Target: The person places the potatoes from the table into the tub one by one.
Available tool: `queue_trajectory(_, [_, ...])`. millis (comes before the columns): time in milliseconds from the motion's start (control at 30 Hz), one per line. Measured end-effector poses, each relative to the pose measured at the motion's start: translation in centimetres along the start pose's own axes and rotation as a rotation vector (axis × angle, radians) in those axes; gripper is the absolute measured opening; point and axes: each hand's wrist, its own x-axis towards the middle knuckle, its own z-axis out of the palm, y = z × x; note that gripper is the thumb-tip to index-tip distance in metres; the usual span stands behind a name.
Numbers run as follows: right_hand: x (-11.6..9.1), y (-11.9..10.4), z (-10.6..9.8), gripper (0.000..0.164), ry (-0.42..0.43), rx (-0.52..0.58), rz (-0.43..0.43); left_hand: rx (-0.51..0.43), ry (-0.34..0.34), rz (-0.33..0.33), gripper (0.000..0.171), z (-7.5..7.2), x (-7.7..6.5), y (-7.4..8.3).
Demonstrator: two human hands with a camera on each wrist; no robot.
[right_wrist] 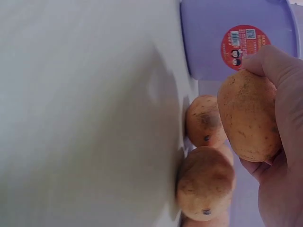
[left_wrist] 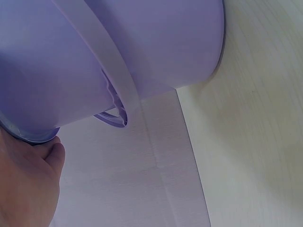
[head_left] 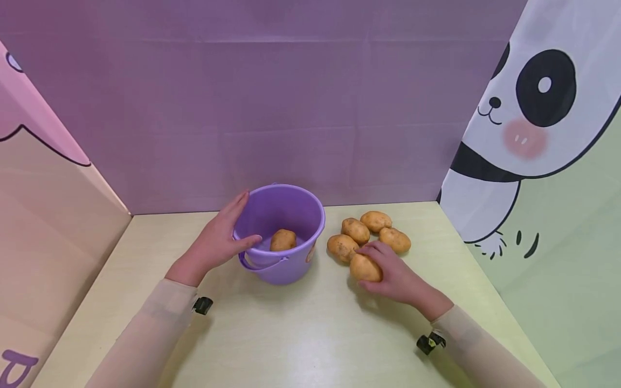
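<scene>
A purple bucket point(head_left: 291, 269) stands upright on the table, with one potato point(head_left: 283, 240) lying inside it. My left hand point(head_left: 218, 240) grips the bucket's rim at its left side, the thumb reaching over the edge. In the left wrist view that hand point(left_wrist: 28, 182) is at the rim, partly out of frame. My right hand point(head_left: 395, 275) holds a potato point(head_left: 366, 268) between thumb and fingers, to the right of the bucket. The right wrist view shows this held potato point(right_wrist: 250, 116) above the table, apart from the bucket.
Several loose potatoes point(head_left: 356, 230) lie in a cluster on the pale table point(head_left: 301, 339), right of the bucket and just beyond my right hand. The bucket's handle point(head_left: 262, 265) hangs down on its near side. A purple backdrop point(head_left: 291, 108) rises behind the table.
</scene>
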Motion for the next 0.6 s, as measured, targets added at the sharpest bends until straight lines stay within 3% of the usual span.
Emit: queue_trajectory(600, [2.9, -0.6, -3.0, 0.066, 0.037, 0.026, -0.054, -0.012, -0.002, -0.001, 0.110, -0.1, 0.0, 0.1])
